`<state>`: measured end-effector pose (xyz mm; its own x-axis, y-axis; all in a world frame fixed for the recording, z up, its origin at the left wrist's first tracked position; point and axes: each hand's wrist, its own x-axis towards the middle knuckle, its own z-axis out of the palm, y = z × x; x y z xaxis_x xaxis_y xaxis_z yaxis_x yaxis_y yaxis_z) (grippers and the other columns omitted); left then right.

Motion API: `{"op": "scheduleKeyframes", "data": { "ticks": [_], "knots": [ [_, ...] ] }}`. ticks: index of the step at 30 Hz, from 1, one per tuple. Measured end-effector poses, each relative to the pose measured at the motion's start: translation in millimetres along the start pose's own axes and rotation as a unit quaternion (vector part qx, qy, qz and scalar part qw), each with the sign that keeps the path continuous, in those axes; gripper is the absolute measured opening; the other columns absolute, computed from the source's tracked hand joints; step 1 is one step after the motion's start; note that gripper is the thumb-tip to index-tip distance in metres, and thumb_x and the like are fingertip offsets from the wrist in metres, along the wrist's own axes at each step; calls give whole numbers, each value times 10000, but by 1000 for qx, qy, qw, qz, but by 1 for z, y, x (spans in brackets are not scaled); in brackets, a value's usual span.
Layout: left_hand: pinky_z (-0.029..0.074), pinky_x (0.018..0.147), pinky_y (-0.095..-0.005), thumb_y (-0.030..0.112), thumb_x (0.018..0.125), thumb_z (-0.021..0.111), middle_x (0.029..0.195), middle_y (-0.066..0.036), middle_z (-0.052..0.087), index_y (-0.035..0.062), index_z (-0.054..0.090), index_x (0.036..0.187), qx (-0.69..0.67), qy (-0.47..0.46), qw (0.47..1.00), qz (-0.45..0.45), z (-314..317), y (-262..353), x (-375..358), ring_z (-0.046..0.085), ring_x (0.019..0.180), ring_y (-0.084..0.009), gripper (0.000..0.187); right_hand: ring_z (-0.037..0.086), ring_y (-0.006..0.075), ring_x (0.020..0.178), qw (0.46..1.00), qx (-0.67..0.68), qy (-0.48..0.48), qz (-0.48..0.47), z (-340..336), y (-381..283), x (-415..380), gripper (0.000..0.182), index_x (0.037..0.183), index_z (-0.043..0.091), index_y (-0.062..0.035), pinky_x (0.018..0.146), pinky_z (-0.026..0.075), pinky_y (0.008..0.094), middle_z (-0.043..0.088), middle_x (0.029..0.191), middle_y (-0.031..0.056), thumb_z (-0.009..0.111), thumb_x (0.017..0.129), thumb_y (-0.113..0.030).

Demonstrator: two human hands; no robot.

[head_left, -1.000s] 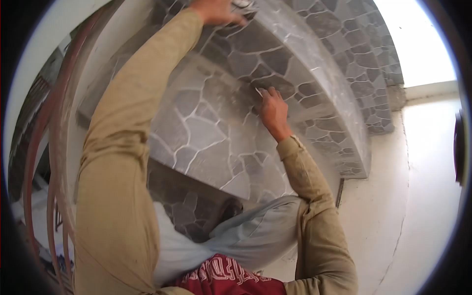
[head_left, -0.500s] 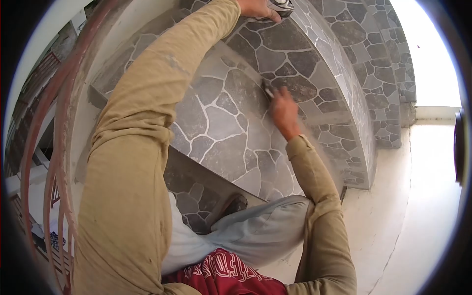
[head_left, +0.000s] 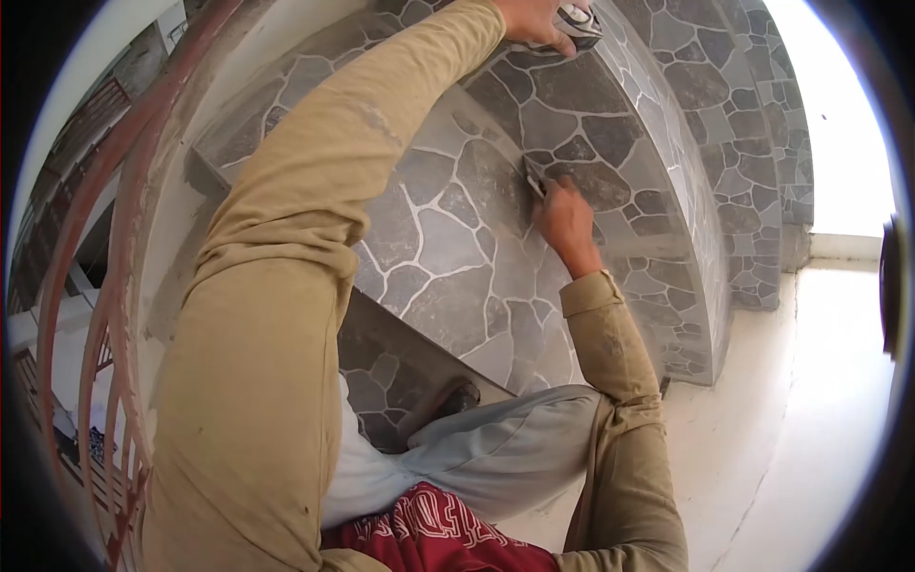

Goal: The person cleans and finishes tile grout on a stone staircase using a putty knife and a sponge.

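My right hand (head_left: 567,221) is closed round a small, slim tool with a dark tip (head_left: 535,177), too small to name more exactly. Its tip is at the inner corner where the stone-patterned tread (head_left: 438,248) meets the riser (head_left: 591,143). At the top of the view, my left hand (head_left: 536,19) has its thumb and fingers on a dark, wrinkled holder with white in it (head_left: 579,27), partly cut off by the frame. White joint lines run between the grey stones. Dust or smear dulls the stone near the right hand.
Rusty red railing (head_left: 119,219) curves along the left, with a drop beyond it. Higher steps (head_left: 705,114) rise at the upper right beside a pale wall (head_left: 743,429). A lower step (head_left: 376,377) holds my shoe (head_left: 456,396), below the tread's edge.
The view has shifted slightly, so the steps and both hands appear a little further right and lower. The right hand's tool still meets the corner; the left hand keeps its hold on the dark holder.
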<state>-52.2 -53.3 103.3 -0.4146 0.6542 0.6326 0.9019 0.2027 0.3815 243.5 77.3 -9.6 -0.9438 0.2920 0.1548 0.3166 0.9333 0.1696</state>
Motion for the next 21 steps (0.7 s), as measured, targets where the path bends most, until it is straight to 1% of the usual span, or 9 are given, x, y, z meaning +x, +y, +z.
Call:
{"op": "scheduleKeyframes", "data": {
  "ticks": [2,4,7,9,10,12,17,19,21],
  "knots": [
    [159,1220,-626,602,675,831,1433,-117,566,190,662,1348,5,1,1000,0,2,0,5,413,1427,-359,806,671,407,944,1000,-4,-22,-9,-4,0,1,259,1095,667,-51,742,569,522,614,1063,171,616,844,-90],
    [157,1221,-624,605,675,829,1435,-117,564,186,661,1348,11,-2,1000,-5,3,0,6,411,1429,-357,811,675,403,942,1000,-11,-3,28,-1,-5,3,264,1098,665,-46,743,569,525,607,1075,171,619,840,-77],
    [153,1224,-624,609,672,831,1434,-129,563,190,664,1346,7,-1,1000,0,1,-6,1,406,1432,-362,811,675,408,947,999,2,40,25,-6,-2,6,255,1091,655,-32,733,570,521,598,1104,175,612,842,-69],
    [151,1228,-620,607,665,835,1429,-131,568,200,668,1342,3,-11,1000,-3,2,-3,4,402,1434,-364,808,675,407,945,1000,-13,19,14,8,-11,5,244,1080,651,-26,727,570,518,594,1111,176,608,843,-66],
    [152,1228,-608,602,659,841,1423,-127,574,209,674,1335,0,11,1000,6,4,-2,4,412,1427,-358,800,675,406,942,999,-35,7,-2,10,-12,8,233,1069,646,-20,721,570,515,590,1117,177,604,844,-63],
    [157,1226,-601,602,659,843,1425,-121,575,210,675,1334,-5,3,1000,4,6,1,5,415,1424,-354,798,675,404,942,999,-38,21,17,-2,-11,2,223,1065,638,-15,723,572,512,589,1109,180,598,850,-61],
    [165,1217,-601,606,662,846,1426,-110,578,215,679,1329,-19,-1,1000,9,4,-1,3,421,1419,-346,791,672,399,975,999,5,50,19,-2,-9,11,225,1081,615,-17,741,573,512,589,1102,183,590,863,-68],
    [164,1213,-613,594,653,851,1418,-106,585,218,689,1315,-3,-6,1000,-2,2,-1,5,431,1413,-343,779,669,401,997,999,-34,6,-7,9,-18,18,225,1097,599,-22,746,574,511,593,1112,188,577,877,-64],
    [153,1213,-618,586,647,853,1417,-107,586,218,697,1305,-2,5,1000,-3,4,-2,6,441,1404,-340,770,672,402,995,999,-29,9,11,-3,-17,17,208,1098,594,-27,745,575,509,588,1140,194,561,895,-61]
  ]
}}
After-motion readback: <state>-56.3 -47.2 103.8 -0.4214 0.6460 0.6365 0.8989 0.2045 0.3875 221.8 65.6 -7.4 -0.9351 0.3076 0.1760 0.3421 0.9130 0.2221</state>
